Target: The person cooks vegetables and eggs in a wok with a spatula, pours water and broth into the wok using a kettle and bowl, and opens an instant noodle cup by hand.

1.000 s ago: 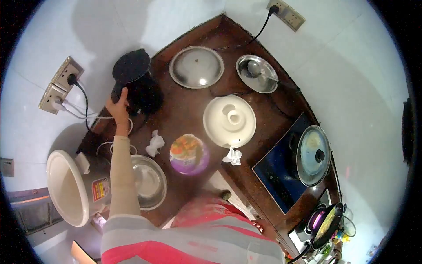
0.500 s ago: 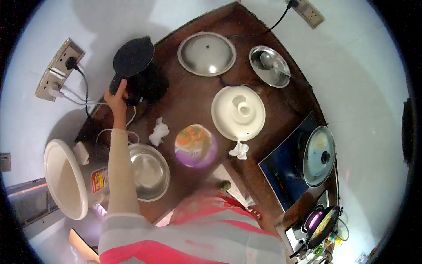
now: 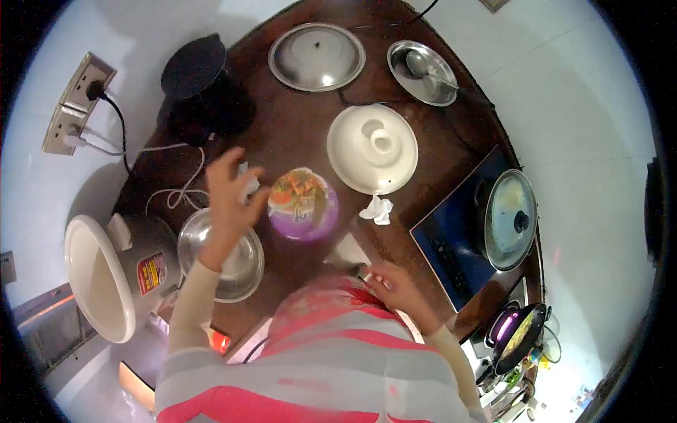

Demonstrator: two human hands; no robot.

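My left hand (image 3: 233, 201) is open over the counter, fingers spread, between a purple tub with a food picture on its top (image 3: 303, 204) and a steel bowl (image 3: 255, 264). A crumpled white tissue (image 3: 249, 185) lies partly hidden behind its fingers. Low in front of my body, my right hand (image 3: 395, 287) has its fingers pinched together at a small dark and whitish thing (image 3: 360, 271) that I cannot make out. A black kettle (image 3: 194, 77) stands at the back left, apart from both hands.
A cream lid (image 3: 345, 158), a domed steel lid (image 3: 317, 60) and a steel dish with a ladle (image 3: 423, 88) lie farther back. To the right, a glass-lidded pan (image 3: 511, 222) sits on an induction hob (image 3: 444, 233). A rice cooker (image 3: 151, 247) stands open on the left.
My left hand has let go of the kettle handle and come back toward me, opening beside the purple tub. My right hand has come into view at the front. The view has shifted slightly.
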